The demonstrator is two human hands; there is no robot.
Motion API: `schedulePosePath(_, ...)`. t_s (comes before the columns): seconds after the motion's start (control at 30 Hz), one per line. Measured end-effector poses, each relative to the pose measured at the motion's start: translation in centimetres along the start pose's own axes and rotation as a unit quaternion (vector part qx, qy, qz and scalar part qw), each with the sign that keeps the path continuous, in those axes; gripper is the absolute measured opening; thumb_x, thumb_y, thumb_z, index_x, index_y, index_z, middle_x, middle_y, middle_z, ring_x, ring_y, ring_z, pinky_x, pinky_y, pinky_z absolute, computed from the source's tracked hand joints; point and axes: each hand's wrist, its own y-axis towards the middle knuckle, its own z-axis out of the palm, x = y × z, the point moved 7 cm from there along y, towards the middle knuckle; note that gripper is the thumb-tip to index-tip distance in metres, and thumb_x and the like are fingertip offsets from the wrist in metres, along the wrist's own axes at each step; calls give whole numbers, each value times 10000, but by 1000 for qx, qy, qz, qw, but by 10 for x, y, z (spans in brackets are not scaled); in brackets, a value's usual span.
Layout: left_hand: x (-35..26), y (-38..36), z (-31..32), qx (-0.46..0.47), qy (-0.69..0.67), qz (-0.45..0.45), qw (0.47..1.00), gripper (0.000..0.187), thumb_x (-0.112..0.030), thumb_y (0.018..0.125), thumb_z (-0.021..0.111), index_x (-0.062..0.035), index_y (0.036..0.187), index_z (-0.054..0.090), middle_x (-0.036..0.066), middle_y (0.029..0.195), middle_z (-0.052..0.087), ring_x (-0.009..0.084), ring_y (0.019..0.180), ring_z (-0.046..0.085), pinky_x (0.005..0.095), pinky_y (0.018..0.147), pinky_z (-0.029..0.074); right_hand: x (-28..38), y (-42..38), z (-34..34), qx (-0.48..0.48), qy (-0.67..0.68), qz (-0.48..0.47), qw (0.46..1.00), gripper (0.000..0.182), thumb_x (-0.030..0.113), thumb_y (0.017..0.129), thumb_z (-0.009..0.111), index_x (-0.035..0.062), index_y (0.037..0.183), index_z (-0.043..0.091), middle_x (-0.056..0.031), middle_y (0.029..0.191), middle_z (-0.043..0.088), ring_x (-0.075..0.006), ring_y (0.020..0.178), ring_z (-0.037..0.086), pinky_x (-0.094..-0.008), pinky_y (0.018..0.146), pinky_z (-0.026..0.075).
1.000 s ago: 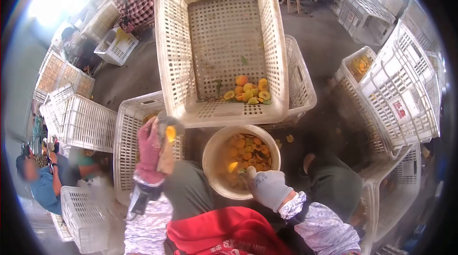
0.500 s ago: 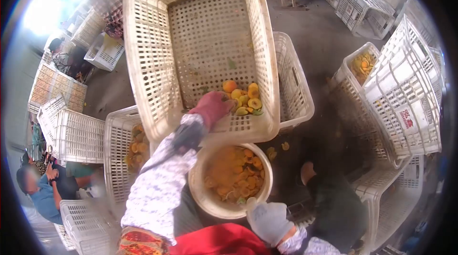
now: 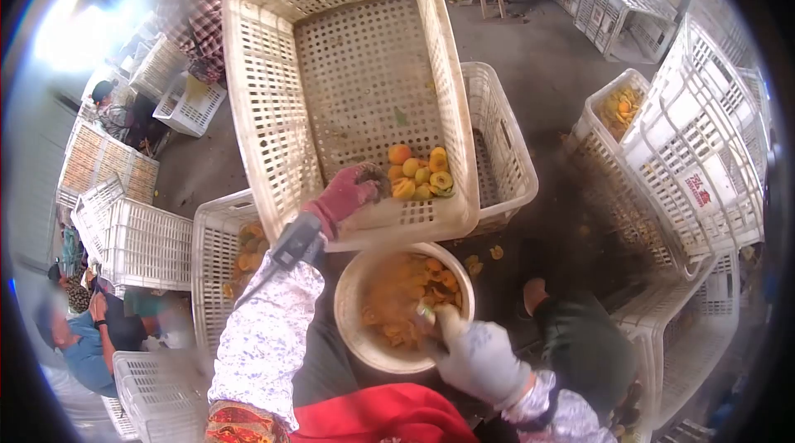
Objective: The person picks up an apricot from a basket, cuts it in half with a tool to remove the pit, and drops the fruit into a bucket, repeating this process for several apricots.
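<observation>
My left hand [image 3: 348, 197], in a dusty red glove, is low inside a large white plastic crate [image 3: 269, 112], its slightly bent fingers apart. Just right of its fingertips lies a small heap of orange-yellow apricots [image 3: 421, 171], some of them cut or split. Below the crate stands a round white bucket [image 3: 349, 323] with many apricot pieces [image 3: 397, 298] in it. Over the bucket's right rim is my right hand [image 3: 480, 358] in a white glove, fingers closed. A small pale-green thing shows at its fingertips, too blurred to name.
Another crate [image 3: 505, 145] sits under the large one. To the left, a crate [image 3: 207, 269] holds more apricots. Stacked crates [image 3: 696, 161] rise on the right, near a fruit-filled crate [image 3: 621, 108]. A seated person [image 3: 83, 339] is at far left.
My left hand has drawn back left from the apricots. My right hand has moved up over the bucket, its fingers now closed. The view has shifted slightly.
</observation>
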Motion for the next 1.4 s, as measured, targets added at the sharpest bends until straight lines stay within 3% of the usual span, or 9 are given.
schedulePosePath(0.13, -22, -11, -4, -9, 69, -217, 974, 371, -208, 872, 635, -51, 1206, 603, 114, 1009, 672, 186, 898, 625, 309, 811, 497, 10, 3, -5, -7, -1, 5, 1000, 232, 261, 845, 649, 77, 898, 519, -85, 544, 582, -256, 499, 619, -376, 446, 467)
schedulePosePath(0.5, 34, 69, 85, 132, 334, -170, 918, 562, -346, 743, 723, -24, 1188, 602, 195, 1098, 655, 310, 1039, 624, 377, 895, 478, -7, 2, -10, 45, 25, 92, 994, 216, 286, 879, 607, 90, 935, 536, -77, 655, 629, -269, 541, 636, -379, 471, 488)
schedulePosePath(0.67, 15, 22, 57, 158, -435, -179, 868, 290, -52, 911, 570, -8, 1198, 566, 106, 1103, 638, 203, 1024, 628, 334, 858, 532, -7, 8, -29, -27, 46, 68, 996, 224, 240, 857, 637, 74, 962, 529, -111, 588, 594, -297, 513, 618, -404, 462, 476)
schedulePosePath(0.97, -145, -107, 39, 153, -462, -131, 864, 557, -130, 840, 605, 7, 1352, 432, 144, 1139, 613, 240, 1063, 597, 365, 970, 462, -16, 22, -16, -75, 124, 31, 989, 175, 129, 879, 596, 19, 1004, 545, -108, 645, 603, -237, 530, 610, -354, 503, 471)
schedulePosePath(1.07, -56, -127, 80, 76, -737, -214, 637, 389, -108, 914, 555, -53, 1295, 506, 138, 1059, 643, 219, 856, 636, 349, 772, 546, 3, 19, 1, -93, 15, 15, 995, 225, 219, 847, 616, 49, 977, 547, -139, 665, 625, -312, 590, 637, -408, 514, 489)
schedulePosePath(1.1, -73, -131, 81, 73, -738, -214, 636, 389, -108, 914, 555, -53, 1295, 506, 138, 1059, 643, 219, 856, 636, 349, 772, 546, 9, 19, 2, -90, 15, 14, 996, 225, 219, 847, 616, 49, 977, 547, -139, 665, 625, -312, 590, 637, -408, 514, 489)
schedulePosePath(1.17, -152, -137, 38, -167, -11, 128, 978, 318, -238, 968, 486, -42, 1211, 543, 157, 1054, 643, 238, 869, 639, 382, 774, 547, 14, 17, 9, -25, -20, 39, 999, 229, 215, 848, 605, 50, 991, 536, -140, 669, 628, -313, 608, 645, -421, 527, 493)
schedulePosePath(1.37, -111, -129, 58, -61, -15, 24, 998, 470, -451, 980, 400, -31, 1092, 580, 149, 1040, 647, 296, 927, 631, 437, 829, 529, 12, 20, 17, 5, -49, 12, 999, 269, 207, 838, 606, 43, 1038, 531, -128, 662, 629, -310, 594, 643, -413, 523, 497)
schedulePosePath(1.4, -107, -127, 67, -27, -431, 4, 902, 473, -453, 983, 396, -30, 1094, 576, 152, 1036, 645, 290, 926, 632, 439, 826, 530, 9, 21, 17, 10, -56, 26, 998, 301, 208, 825, 628, 35, 1060, 552, -126, 644, 623, -301, 562, 633, -397, 507, 497)
